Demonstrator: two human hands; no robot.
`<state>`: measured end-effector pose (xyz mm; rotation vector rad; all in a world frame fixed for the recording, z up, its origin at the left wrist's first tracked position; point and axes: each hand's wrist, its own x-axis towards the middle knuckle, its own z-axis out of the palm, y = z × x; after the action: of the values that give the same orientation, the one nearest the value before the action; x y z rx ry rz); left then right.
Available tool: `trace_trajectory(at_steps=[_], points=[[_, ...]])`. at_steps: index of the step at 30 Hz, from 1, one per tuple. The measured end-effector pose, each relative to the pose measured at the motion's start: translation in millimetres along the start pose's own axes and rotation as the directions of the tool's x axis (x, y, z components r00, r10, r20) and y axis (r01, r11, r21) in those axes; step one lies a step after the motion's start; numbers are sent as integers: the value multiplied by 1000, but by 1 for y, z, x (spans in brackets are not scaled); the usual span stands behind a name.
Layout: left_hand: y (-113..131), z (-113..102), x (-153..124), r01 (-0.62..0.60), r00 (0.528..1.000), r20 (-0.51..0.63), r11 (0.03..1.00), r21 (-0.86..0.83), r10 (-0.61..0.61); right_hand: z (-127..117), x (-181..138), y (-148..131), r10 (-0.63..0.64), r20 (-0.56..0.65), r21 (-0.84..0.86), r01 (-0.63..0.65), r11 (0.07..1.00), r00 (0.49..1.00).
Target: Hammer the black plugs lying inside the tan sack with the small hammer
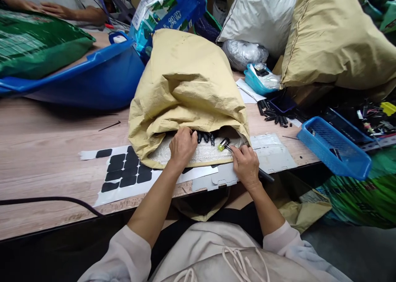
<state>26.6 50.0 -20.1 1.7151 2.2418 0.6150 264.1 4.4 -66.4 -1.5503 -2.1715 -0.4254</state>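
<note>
Pale sleeves nearest. At the desk edge, right hand: fingers closed round a thin tool, its yellow tip at the sack mouth. Just beyond, left hand curls over black pieces inside; grip unclear. Likely picking pieces out; the next move calls for pinching one clear.

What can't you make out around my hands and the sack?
Head view only.
Sack: hides its contents; only a few black parts show at its mouth.
Left hand: covers whatever its fingers touch.
Right hand: covers the middle of the tool.
Pad sheet: partly under the sack.
Co-worker's arms: cut off by the top edge.
</note>
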Motion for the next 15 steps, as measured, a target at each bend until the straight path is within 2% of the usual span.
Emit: trace_trajectory(at_steps=[5,12,15], points=[[-4,3,6,25,999,40,998,57,-28,1,-1,0,19,30,17,-20,1000,999],[-54,-18,-1,-81,995,69,994,77,75,1,-1,0,27,25,35,-28,999,999],[-63,-24,-12,-168,976,148,985,25,162,0,0,-1,25,9,32,-26,999,1000]])
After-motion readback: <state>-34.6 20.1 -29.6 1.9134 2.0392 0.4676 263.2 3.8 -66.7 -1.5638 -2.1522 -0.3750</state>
